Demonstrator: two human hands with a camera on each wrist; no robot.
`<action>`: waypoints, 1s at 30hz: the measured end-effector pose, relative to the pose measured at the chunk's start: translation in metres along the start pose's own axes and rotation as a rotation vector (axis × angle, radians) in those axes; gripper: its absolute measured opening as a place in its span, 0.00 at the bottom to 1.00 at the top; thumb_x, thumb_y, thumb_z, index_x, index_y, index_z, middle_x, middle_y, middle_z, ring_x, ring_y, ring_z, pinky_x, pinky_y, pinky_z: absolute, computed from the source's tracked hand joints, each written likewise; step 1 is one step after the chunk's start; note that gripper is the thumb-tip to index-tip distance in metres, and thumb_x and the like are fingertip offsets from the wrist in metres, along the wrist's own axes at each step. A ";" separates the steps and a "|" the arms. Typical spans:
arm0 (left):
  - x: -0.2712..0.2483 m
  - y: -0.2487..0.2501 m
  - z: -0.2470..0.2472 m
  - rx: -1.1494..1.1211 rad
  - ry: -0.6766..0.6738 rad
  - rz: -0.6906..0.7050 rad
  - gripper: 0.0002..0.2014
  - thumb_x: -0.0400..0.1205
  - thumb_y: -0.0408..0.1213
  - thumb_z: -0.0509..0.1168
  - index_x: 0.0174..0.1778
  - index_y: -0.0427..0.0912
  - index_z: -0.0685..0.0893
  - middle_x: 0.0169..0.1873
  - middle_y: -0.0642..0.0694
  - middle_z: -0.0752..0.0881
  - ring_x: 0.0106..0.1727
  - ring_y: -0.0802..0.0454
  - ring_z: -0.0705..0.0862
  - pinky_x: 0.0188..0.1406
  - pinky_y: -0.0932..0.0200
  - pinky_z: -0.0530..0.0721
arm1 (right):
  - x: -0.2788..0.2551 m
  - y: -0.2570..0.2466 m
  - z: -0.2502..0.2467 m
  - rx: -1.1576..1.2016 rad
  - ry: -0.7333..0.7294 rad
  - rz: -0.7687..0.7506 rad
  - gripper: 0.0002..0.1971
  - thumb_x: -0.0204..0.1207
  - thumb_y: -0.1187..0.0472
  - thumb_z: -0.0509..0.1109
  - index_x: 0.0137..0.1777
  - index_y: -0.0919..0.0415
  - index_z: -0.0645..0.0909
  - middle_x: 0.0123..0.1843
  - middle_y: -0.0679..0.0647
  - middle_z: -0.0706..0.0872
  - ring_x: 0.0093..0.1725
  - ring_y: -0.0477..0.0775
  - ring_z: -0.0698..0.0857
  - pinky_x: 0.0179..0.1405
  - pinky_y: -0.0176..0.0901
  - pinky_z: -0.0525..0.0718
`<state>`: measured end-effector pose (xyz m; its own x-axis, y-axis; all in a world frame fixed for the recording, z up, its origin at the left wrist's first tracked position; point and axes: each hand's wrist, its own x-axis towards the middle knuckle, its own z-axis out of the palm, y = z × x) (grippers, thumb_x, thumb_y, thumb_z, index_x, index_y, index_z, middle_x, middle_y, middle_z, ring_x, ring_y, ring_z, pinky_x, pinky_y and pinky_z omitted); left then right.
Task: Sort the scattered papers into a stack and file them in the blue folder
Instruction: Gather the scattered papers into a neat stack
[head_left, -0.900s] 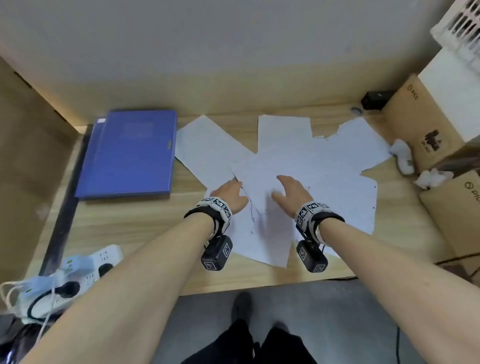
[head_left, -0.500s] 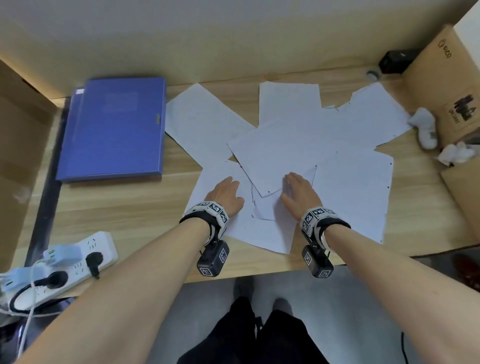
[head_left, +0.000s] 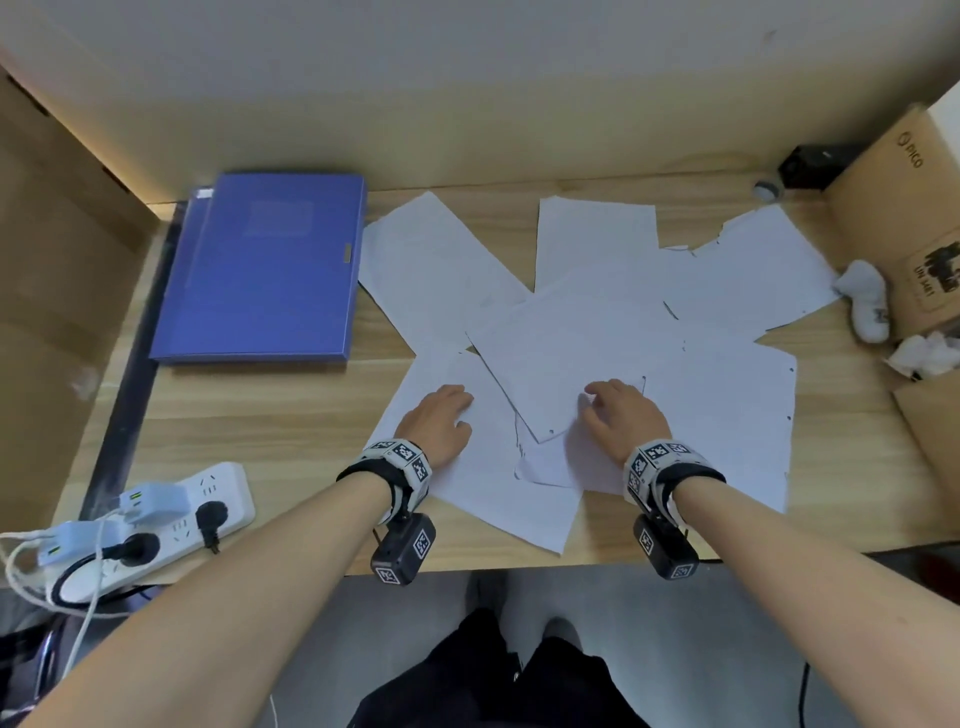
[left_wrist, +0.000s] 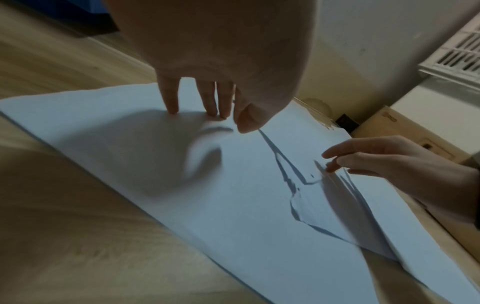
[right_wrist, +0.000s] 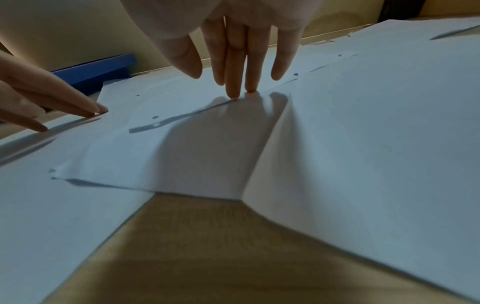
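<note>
We find both hands planted on the spread of white papers (head_left: 597, 338) near the front edge of the tabletop (head_left: 260, 415). The left hand (head_left: 439, 421) lies with straight fingers (left_wrist: 171, 96) pressing 1 near sheet flat, and the paper buckles slightly beside the thumb. The right hand (head_left: 621, 415) rests with loosely spread fingers (right_wrist: 235, 67), 2 tips touching down at the edge of an overlapping sheet; nothing is pinched or lifted by either hand.

Against the view of 0.9 s ago, the hands sit a little wider apart and both remain on the pile, but the sheets lie in much the same fan. Most of the apparent shift is the head camera tilting downward. We judge that gathering has barely begun: no stack exists yet.

The blue folder (head_left: 270, 270) lies closed at the back-left part of the tabletop, its right edge just beside the leftmost sheet and well apart from both hands.

The surface is pale wood grain, backed by a plain cream wall. A white power strip (head_left: 156, 519) with plugs and cables sits at the front-left corner. Brown cardboard boxes (head_left: 904, 208) stand at the right edge, with crumpled white tissue (head_left: 924, 353) beside them and a small black object (head_left: 810, 163) at the back-right corner.
</note>
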<state>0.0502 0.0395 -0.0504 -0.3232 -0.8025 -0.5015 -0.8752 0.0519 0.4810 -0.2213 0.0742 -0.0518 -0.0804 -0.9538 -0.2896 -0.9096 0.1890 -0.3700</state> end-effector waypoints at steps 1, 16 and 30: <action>-0.002 -0.004 -0.001 -0.049 0.048 0.007 0.23 0.85 0.34 0.58 0.79 0.43 0.72 0.82 0.48 0.68 0.81 0.46 0.68 0.77 0.49 0.69 | 0.001 -0.004 0.000 -0.019 0.001 -0.005 0.19 0.82 0.49 0.58 0.66 0.56 0.80 0.60 0.55 0.83 0.62 0.60 0.80 0.56 0.51 0.81; -0.002 -0.052 -0.005 -0.048 0.296 -0.448 0.38 0.69 0.54 0.78 0.68 0.42 0.69 0.64 0.42 0.79 0.65 0.39 0.78 0.57 0.46 0.80 | 0.014 -0.077 0.040 -0.243 -0.046 0.014 0.25 0.54 0.48 0.66 0.50 0.58 0.69 0.53 0.55 0.71 0.55 0.62 0.72 0.44 0.50 0.78; -0.026 -0.042 -0.034 -0.145 0.178 -0.344 0.12 0.78 0.38 0.63 0.55 0.45 0.86 0.50 0.44 0.90 0.48 0.38 0.87 0.45 0.52 0.86 | 0.011 -0.060 0.003 -0.122 -0.004 0.011 0.11 0.74 0.59 0.64 0.55 0.56 0.81 0.55 0.54 0.83 0.56 0.60 0.80 0.41 0.46 0.75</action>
<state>0.1071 0.0381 -0.0332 0.0575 -0.8494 -0.5246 -0.8575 -0.3111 0.4097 -0.1665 0.0532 -0.0354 -0.0887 -0.9508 -0.2968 -0.9516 0.1689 -0.2567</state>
